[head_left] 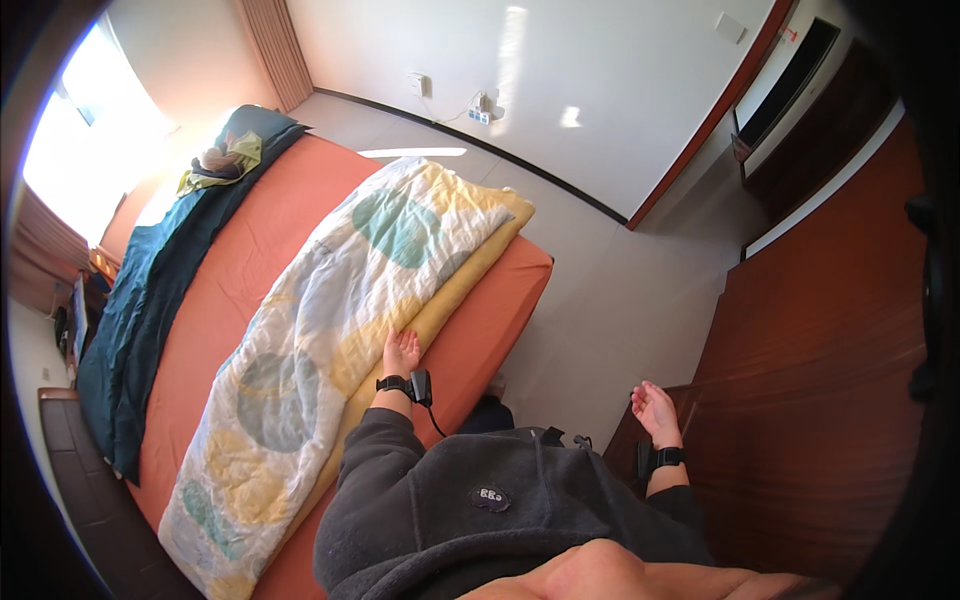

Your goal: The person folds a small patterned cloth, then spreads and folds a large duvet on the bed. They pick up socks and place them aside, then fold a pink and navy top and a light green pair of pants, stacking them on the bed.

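A folded quilt (330, 280), white with yellow, green and grey round patches and a yellow underside, lies lengthwise over the orange bed sheet (235, 235). My left hand (403, 352) is at the quilt's yellow near edge, fingers stretched out and apart; whether it touches the cloth I cannot tell for sure. Off to the right of the bed, my right hand (655, 410) hangs in the air with loosely bent fingers and nothing in it. Each wrist wears a black strap with a small device.
A dark green cloth (150, 300) runs along the bed's far left side, with a yellow-green bundle (222, 162) on it. The dark headboard (95, 500) stands at lower left. Brown wooden furniture (820, 370) rises close on my right. Pale floor (590, 300) lies between.
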### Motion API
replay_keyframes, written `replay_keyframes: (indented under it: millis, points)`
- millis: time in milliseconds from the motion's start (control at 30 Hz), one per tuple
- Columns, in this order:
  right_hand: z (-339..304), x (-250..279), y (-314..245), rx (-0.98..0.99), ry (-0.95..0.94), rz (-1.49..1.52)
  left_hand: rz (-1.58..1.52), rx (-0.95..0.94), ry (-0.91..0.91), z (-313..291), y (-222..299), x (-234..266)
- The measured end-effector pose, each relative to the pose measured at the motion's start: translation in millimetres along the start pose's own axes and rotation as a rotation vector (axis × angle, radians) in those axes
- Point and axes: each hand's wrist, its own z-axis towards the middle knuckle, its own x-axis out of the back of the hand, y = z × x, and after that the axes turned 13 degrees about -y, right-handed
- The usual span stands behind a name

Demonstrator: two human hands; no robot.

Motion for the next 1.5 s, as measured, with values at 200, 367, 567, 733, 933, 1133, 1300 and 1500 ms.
replay_keyframes:
  millis: [200, 367, 567, 733, 933, 1133, 1300, 1500]
  points:
    - [54, 50, -74, -0.1, 0.183, -0.038, -0.17, 0.066, -0.042, 115, -46, -73]
    - [71, 153, -108, -0.218, 0.526, 0.047, -0.177, 0.0, -0.015, 164, -90, -120]
    - [123, 240, -157, -0.242, 0.795, 0.049, -0.167, -0.28, 0.118, 189, -119, -190]
    - [277, 285, -275, -0.371, 0.598, -0.15, -0.372, -0.55, -0.002, 209, -58, -307]
    - [530, 236, -465, -0.298, 0.183, -0.528, -0.351, -0.973, -0.108, 179, -75, -396]
    - [742, 32, -504, -0.133, -0.193, -0.713, -0.586, -0.557, 0.379, 222, -220, -336]
    - [796, -190, -439, -0.298, -0.65, -0.934, -0.508, -0.496, 0.569, 262, -250, -273]
    - [797, -365, -383, -0.428, -1.039, -1.267, -0.525, -0.533, 0.641, 289, -225, -268]
